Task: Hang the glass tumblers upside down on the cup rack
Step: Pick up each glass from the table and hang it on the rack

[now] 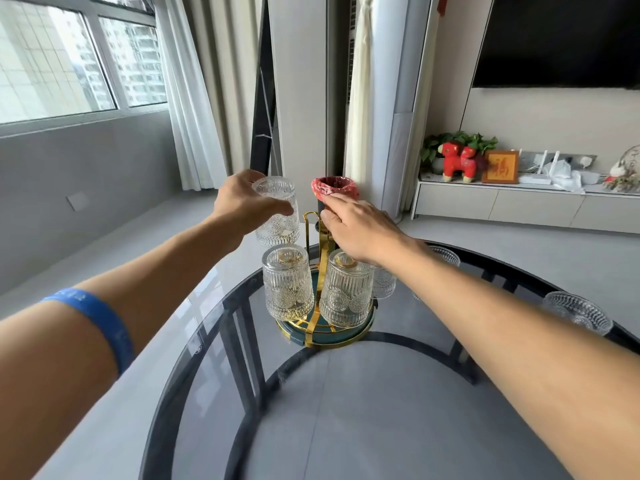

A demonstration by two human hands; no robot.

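Left hand (242, 202) — tumbler (277, 213) — rack (323, 237)

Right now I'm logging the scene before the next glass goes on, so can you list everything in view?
glass tumblers on rack: at least three, clear, upside down
held tumbler: one, clear, upside down in left hand, above rack
loose tumblers: two, clear, table's right side
cup rack: one, gold with teal base, table centre
glass table: one, dark-framed
bin: one, red liner, behind rack
red toy: one, on low cabinet
wristband: one, blue, left forearm
left hand: gripping tumbler
right hand: on the rack's top
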